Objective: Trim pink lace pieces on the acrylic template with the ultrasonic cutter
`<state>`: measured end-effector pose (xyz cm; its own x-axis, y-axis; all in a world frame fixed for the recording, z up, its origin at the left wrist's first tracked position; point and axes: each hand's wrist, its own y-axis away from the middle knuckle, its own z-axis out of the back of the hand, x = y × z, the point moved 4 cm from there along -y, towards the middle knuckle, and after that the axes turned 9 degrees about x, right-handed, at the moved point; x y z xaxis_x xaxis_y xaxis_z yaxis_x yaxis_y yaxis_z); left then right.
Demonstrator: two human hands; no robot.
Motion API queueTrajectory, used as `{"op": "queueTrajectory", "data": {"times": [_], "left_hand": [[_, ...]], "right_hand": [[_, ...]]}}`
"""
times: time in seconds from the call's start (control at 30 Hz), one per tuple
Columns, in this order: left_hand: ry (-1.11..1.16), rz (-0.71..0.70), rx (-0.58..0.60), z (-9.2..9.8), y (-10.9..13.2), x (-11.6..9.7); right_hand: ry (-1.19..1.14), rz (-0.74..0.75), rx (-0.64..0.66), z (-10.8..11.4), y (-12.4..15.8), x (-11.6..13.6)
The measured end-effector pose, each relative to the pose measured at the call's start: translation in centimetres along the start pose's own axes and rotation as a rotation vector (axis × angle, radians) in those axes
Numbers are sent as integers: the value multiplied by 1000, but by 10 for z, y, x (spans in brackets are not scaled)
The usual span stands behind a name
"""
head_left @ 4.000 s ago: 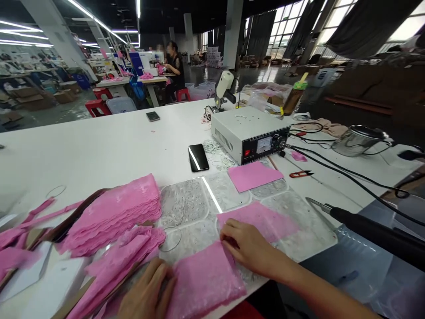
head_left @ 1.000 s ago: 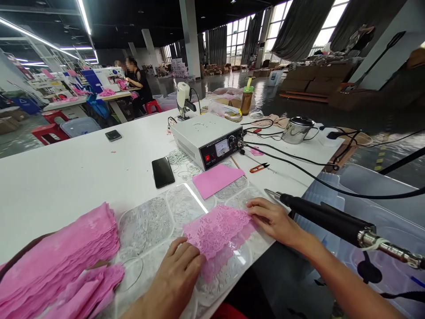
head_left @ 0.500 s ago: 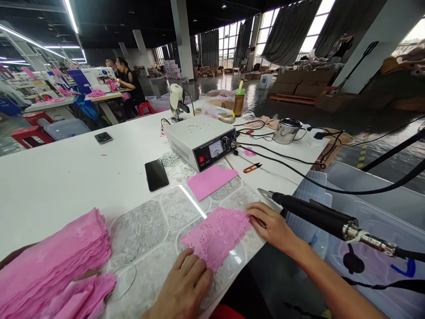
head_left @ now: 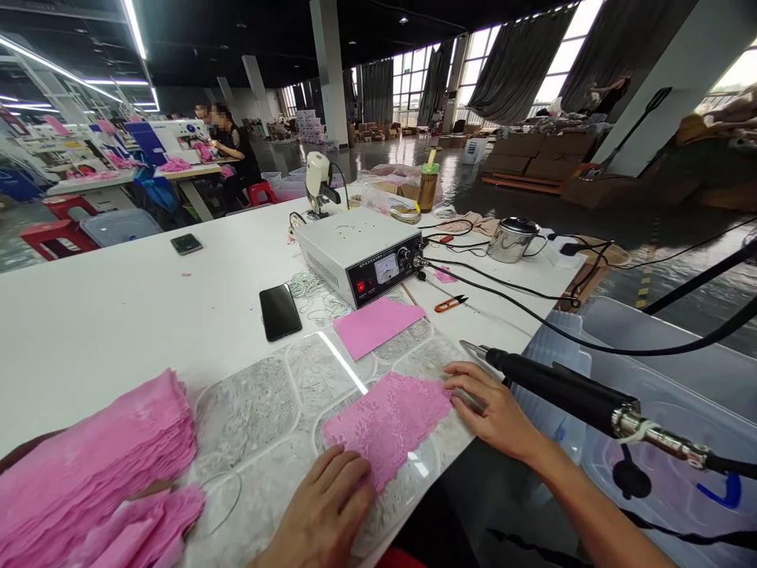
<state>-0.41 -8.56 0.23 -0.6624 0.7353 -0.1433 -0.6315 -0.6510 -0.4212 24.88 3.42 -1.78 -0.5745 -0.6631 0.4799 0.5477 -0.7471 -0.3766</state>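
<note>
A piece of pink lace fabric (head_left: 387, 426) lies flat on a clear, glossy mat (head_left: 248, 402). My left hand (head_left: 328, 501) rests palm down at its lower left edge, fingers stretched out and touching the fabric. At the right corner of the lace, my right hand (head_left: 494, 406) has its fingers apart, the tips at the fabric's edge. A black handheld tool with a pointed metal tip (head_left: 556, 386) is held up just above my right hand. Beyond the lace lies a plain pink sheet (head_left: 378, 325).
A pink fabric stack (head_left: 100, 465) fills the left front. Behind stand a control box (head_left: 360, 248) with a meter, a phone (head_left: 280, 312), orange thread snips (head_left: 450, 303) and a metal mug (head_left: 513, 239). Cables cross the right side above plastic bins (head_left: 650, 465). Two people sit at far sewing machines.
My right hand has shifted slightly right, and its fingers look a little more spread. The left hand and lace stay nearly in place. The whole view has tipped slightly.
</note>
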Motion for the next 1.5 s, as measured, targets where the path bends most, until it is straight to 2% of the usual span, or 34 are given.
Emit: {"op": "queueTrajectory", "data": {"times": [0.2, 0.47, 0.83, 1.0, 1.2, 1.4, 1.5], "left_hand": [[-35, 39, 62, 2, 3, -3], [42, 95, -28, 4, -1, 2], [-55, 43, -12, 9, -3, 2], [-45, 31, -26, 3, 1, 2], [52, 109, -150, -9, 9, 4], [-1, 56, 10, 3, 3, 2], [-29, 40, 14, 7, 3, 1]], "right_hand": [[-31, -22, 38, -5, 2, -7], [-81, -104, 58, -1, -2, -11], [-98, -134, 110, 6, -3, -10], [-94, -150, 140, 2, -8, -9], [-92, -160, 149, 3, -10, -7], [-94, -166, 138, 7, -8, -8], [-85, -155, 128, 8, -6, -7]]}}
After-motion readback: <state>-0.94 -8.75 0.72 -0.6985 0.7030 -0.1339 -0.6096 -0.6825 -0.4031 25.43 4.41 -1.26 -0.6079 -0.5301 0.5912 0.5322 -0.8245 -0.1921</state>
